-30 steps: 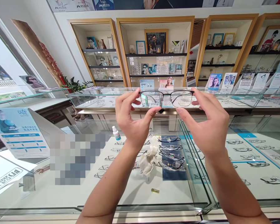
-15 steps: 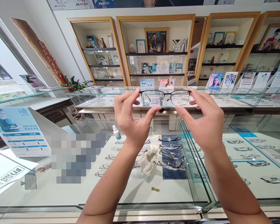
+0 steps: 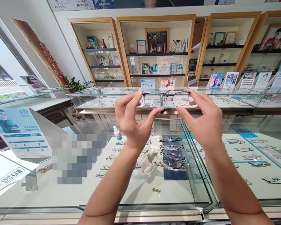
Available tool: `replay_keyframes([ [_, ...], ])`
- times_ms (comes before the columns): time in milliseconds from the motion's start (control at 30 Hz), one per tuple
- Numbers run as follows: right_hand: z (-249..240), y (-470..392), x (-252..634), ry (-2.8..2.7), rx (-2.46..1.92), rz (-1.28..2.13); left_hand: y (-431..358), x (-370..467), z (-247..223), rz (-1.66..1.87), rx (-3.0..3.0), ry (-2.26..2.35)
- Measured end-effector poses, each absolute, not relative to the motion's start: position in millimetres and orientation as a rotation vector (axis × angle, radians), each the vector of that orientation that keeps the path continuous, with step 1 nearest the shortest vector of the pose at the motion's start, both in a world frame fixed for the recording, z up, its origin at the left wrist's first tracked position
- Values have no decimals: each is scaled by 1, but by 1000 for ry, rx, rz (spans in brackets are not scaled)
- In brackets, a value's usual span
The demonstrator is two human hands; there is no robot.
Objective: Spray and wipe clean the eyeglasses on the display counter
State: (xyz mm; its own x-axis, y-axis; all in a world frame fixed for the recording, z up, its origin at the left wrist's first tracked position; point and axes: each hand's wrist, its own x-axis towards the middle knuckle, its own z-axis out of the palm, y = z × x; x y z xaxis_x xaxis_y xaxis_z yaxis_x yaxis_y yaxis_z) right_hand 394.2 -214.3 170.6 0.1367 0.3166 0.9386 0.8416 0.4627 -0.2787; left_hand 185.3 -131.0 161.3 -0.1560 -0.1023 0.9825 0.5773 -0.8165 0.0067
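Note:
A pair of eyeglasses (image 3: 165, 95) with a dark upper rim and clear lenses is held up above the glass counter, between both hands. My left hand (image 3: 134, 120) is closed on its left end, fingertips at the corner of the frame and thumb stretched out below the lens. At the opposite end, my right hand (image 3: 205, 120) grips the right corner with its fingers, its thumb also pointing inward beneath. Below the hands, a crumpled beige cloth (image 3: 148, 162) lies on the counter beside several glasses on a dark blue panel (image 3: 175, 175).
A white spray bottle (image 3: 117, 133) stands left of my left forearm. A small gold-coloured piece (image 3: 156, 190) lies near the front edge. Left of these stands a blue-and-white sign (image 3: 25, 134). Several frames fill the right glass case (image 3: 239, 190). Another display counter (image 3: 103, 107) runs behind.
The eyeglasses have turned slightly, looking a little narrower and tilted differently. My right hand has shifted slightly left; both hands keep their hold.

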Motion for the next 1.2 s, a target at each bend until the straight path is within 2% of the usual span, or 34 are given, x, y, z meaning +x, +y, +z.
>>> replay_keyframes([
  [567, 171, -215, 390, -1387, -1083, -635, -133, 186, 164, -1986, -1723, -606],
  [1200, 166, -213, 380, -1372, -997, -648, -132, 190, 166, -2163, -1920, -675],
])
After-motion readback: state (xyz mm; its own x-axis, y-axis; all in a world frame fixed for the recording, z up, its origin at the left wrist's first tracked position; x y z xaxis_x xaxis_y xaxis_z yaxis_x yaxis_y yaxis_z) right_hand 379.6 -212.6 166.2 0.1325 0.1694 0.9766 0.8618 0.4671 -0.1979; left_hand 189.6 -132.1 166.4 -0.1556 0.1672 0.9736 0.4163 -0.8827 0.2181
